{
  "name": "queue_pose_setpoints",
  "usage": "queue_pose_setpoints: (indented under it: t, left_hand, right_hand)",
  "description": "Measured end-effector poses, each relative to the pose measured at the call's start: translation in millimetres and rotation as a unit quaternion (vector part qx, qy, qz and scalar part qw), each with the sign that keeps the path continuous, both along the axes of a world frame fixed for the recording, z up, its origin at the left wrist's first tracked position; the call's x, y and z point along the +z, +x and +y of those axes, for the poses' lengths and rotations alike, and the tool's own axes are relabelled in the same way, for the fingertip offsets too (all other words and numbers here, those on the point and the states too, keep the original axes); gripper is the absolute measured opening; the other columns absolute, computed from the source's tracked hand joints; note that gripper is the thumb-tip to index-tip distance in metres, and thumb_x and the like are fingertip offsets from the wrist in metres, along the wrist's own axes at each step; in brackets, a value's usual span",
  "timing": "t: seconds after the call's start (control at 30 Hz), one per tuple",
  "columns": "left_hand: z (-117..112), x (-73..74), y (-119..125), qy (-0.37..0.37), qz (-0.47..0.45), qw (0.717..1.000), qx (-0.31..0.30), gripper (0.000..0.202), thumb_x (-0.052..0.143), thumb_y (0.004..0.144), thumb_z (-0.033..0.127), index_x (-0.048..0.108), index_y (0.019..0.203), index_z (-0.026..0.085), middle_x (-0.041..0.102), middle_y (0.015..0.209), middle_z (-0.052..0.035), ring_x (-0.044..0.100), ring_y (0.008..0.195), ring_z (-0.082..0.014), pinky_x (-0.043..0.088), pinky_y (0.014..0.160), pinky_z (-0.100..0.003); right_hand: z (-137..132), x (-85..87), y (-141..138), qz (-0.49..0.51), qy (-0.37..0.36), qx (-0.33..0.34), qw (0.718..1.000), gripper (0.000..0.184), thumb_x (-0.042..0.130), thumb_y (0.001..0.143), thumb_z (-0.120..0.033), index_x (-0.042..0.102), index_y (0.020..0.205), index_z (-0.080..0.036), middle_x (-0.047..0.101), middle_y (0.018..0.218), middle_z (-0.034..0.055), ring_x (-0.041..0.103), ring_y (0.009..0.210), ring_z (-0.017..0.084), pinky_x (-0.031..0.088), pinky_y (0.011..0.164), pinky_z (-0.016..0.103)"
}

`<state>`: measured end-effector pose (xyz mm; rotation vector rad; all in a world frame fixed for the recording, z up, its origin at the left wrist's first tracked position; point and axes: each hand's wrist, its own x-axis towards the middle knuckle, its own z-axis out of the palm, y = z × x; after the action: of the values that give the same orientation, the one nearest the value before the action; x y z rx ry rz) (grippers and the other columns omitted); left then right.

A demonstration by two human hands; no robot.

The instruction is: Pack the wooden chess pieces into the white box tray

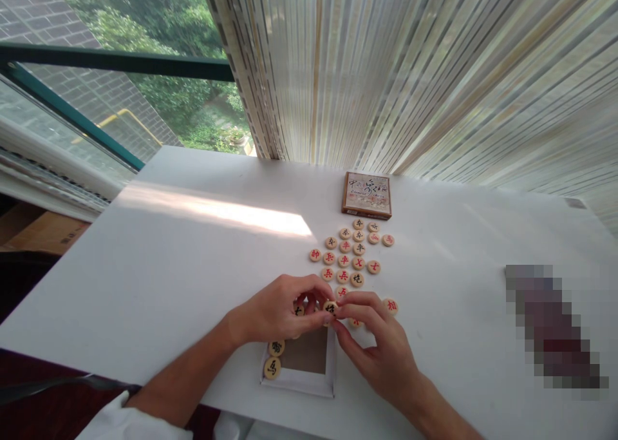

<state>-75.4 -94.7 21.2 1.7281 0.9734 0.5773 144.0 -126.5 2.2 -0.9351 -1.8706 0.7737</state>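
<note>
On the white counter [183, 259], the left hand [275, 311] and right hand [381, 343] meet fingertip to fingertip, both pinching one wooden chess disc [330, 308] above the shallow white tray [309, 382], which holds two discs [274, 357] at its left edge. Loose discs [350, 253] lie scattered just beyond, before a lidded box [367, 195]; perhaps more hide under the fingers.
</note>
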Motion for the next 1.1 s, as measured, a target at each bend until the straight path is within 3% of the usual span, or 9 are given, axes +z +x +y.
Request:
queue_pose_setpoints:
  t: [0.4, 0.67, 1.1]
  left_hand:
    - [-3.9, -8.9, 4.7, -0.050, -0.031, 0.998, 0.020, 0.021, 0.072, 0.089, 0.035, 0.066, 0.094, 0.016, 0.064, 0.069, 0.0030, 0.057, 0.060, -0.0077, 0.044, 0.056, -0.016]
    - [-4.3, -6.6, 4.0, -0.016, -0.020, 1.000, 0.009, 0.016, 0.066, 0.093, 0.032, 0.067, 0.095, 0.015, 0.069, 0.073, 0.0014, 0.057, 0.061, -0.0072, 0.044, 0.058, -0.016]
    - [-2.8, -1.1, 1.2, 0.041, 0.023, 0.999, -0.003, 0.020, 0.055, 0.096, 0.021, 0.069, 0.109, 0.018, 0.069, 0.077, 0.0014, 0.058, 0.063, -0.0085, 0.046, 0.061, -0.017]
  right_hand:
    - [-3.3, -6.9, -2.3, -0.006, 0.023, 0.022, 0.999, 0.033, 0.062, 0.090, -0.003, 0.060, 0.114, -0.024, 0.063, 0.103, 0.0060, 0.064, 0.096, 0.019, 0.057, 0.084, 0.031]
    - [-6.0, -7.9, -2.4, 0.006, 0.001, 0.025, 1.000, 0.039, 0.062, 0.088, -0.001, 0.057, 0.120, -0.025, 0.061, 0.102, 0.0047, 0.063, 0.093, 0.018, 0.056, 0.084, 0.031]
    - [-2.0, -9.2, -1.3, 0.009, -0.046, 0.000, 0.999, 0.033, 0.064, 0.088, -0.006, 0.058, 0.114, -0.025, 0.060, 0.100, 0.0036, 0.063, 0.085, 0.017, 0.056, 0.075, 0.030]
